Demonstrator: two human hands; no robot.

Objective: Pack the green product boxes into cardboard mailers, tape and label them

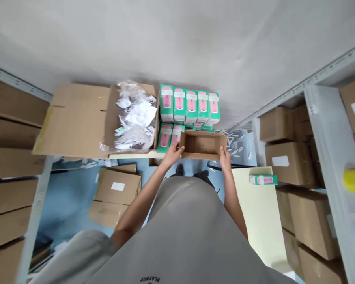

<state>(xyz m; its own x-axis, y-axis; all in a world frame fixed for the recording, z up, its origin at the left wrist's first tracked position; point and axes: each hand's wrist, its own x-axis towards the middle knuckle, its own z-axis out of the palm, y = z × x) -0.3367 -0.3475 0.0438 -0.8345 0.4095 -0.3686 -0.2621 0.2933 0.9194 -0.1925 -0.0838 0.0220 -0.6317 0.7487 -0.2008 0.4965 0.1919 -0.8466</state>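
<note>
An open, empty brown cardboard box (203,155) is held level in front of me, its hollow side facing up. My left hand (172,154) grips its left end, thumb over the near corner. At the right end, my right hand (225,157) is closed on the box wall. Just beyond it, green boxes with pink pictures (191,103) stand in a row against the wall. More green boxes (165,137) lie in front of that row, partly hidden by the cardboard box.
Left of the green boxes sits a large carton (72,118) filled with crumpled plastic and paper (139,116). A single green box (263,180) lies on a cream board (254,209) at right. Shelves of cartons (290,161) flank both sides. Flattened cardboard (117,187) lies on the floor.
</note>
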